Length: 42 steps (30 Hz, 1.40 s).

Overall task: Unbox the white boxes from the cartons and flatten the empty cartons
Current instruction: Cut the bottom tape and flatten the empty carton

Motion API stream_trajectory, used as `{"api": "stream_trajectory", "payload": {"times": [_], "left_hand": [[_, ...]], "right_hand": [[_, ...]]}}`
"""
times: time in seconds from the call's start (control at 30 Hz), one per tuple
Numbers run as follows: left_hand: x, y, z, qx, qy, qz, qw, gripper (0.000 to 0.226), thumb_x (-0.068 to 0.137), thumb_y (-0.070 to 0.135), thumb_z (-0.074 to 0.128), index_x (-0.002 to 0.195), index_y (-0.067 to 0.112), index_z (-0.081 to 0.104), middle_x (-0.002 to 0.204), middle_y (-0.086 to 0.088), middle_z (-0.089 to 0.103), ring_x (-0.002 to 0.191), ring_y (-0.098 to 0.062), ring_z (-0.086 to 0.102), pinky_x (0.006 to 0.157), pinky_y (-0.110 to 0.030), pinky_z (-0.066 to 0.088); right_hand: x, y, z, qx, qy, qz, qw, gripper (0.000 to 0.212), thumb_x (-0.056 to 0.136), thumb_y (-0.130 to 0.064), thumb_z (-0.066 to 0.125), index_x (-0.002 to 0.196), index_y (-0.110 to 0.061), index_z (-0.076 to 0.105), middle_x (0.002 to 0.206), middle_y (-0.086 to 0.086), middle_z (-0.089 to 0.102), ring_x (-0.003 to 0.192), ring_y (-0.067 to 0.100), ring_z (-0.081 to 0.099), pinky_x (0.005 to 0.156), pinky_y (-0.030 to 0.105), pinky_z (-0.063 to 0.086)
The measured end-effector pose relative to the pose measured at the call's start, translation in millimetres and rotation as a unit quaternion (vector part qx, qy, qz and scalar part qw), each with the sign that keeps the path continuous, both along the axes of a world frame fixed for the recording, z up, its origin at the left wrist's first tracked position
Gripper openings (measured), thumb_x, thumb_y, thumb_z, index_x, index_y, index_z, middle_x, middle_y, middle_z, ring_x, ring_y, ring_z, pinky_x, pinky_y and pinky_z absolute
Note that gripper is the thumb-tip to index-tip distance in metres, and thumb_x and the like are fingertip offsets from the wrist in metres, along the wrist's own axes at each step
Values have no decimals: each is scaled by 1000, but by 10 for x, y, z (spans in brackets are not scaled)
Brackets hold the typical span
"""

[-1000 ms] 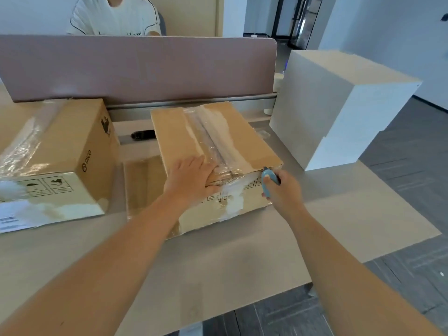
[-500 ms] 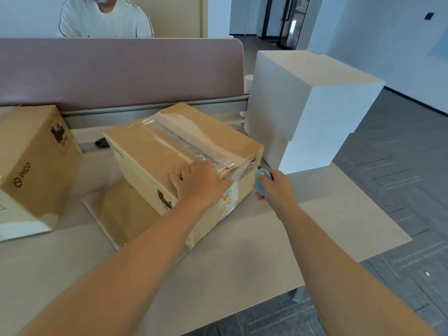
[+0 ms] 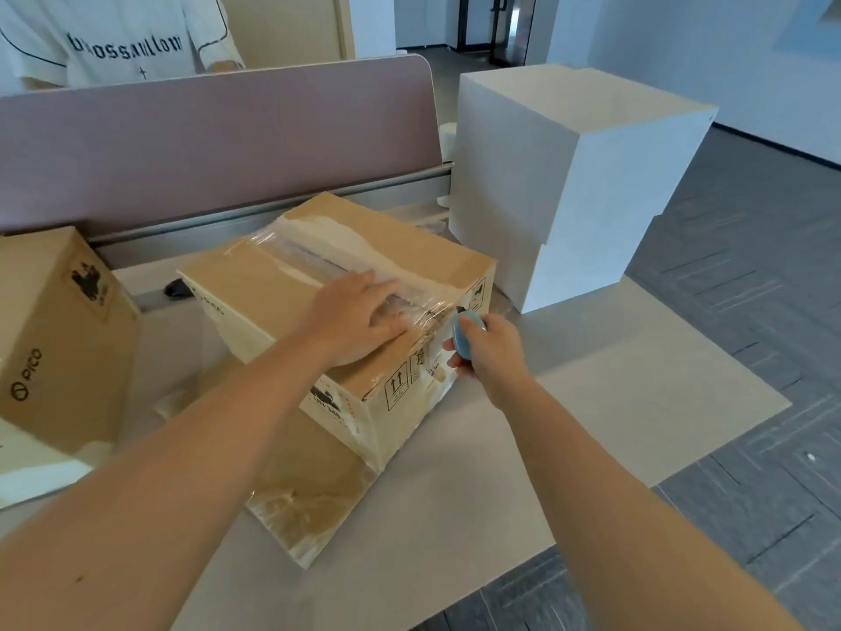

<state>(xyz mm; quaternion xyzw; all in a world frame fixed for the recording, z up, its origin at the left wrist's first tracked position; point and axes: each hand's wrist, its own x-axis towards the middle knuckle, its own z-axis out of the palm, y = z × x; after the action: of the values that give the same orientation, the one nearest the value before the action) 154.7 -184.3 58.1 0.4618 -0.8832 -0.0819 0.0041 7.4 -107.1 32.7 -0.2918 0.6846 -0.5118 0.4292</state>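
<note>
A flattened carton [image 3: 314,489] lies on the table [image 3: 614,403] under the taped carton [image 3: 346,302]. The left hand [image 3: 352,318] presses flat on that carton's taped top; the right hand [image 3: 489,352] grips a blue cutter [image 3: 465,335] at its near end. Behind stand stacked white boxes [image 3: 559,175], and a second carton [image 3: 54,339] sits at left.

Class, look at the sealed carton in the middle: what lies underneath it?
A flattened brown carton lies on the table under the sealed carton, sticking out toward the camera. How far it extends beneath is hidden.
</note>
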Motion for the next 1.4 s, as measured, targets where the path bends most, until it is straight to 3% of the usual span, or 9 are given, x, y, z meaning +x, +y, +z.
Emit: {"api": "stream_trajectory", "payload": {"times": [0.3,0.5,0.73,0.97,1.17,1.4], "left_hand": [[5,-87,-48,2,-45,-92,995,63,92,57,28,148,37,5,158,-4,1,145,-24,0,116,-38,4],[12,-136,-114,0,-41,-106,994,60,93,58,26,147,40,8,158,-4,5,145,-25,4,117,-40,6],[-9,-140,-159,-3,-43,-102,994,57,94,58,22,147,41,10,158,-3,6,145,-24,5,118,-41,6],[-20,-137,-175,1,-36,-97,995,57,94,57,22,147,40,12,158,-2,8,145,-23,6,118,-44,8],[-27,-130,-180,-1,-36,-96,995,57,94,57,21,147,39,12,157,-2,9,145,-24,5,117,-45,7],[-36,-131,-175,0,-29,-94,995,56,94,56,23,147,39,14,157,-2,11,144,-23,7,117,-44,8]], "right_hand": [[123,0,-23,-21,-10,-62,998,11,95,-9,42,87,-7,50,66,8,57,46,15,43,46,24,35],[163,-32,-20,-10,-2,-77,997,10,94,-7,42,91,-3,50,65,10,55,46,16,42,45,24,34],[120,-57,80,13,-1,-51,999,23,94,-7,44,72,-10,48,60,11,48,45,16,36,44,21,29],[85,-55,68,25,49,-9,998,23,94,-8,42,71,-9,46,59,11,47,28,5,35,35,17,27],[125,-24,63,26,94,6,995,12,94,-7,42,88,-2,50,59,10,48,24,-1,37,39,18,29],[168,21,54,30,106,21,994,12,94,-8,43,86,-3,50,60,9,47,26,-2,40,37,17,31]]}}
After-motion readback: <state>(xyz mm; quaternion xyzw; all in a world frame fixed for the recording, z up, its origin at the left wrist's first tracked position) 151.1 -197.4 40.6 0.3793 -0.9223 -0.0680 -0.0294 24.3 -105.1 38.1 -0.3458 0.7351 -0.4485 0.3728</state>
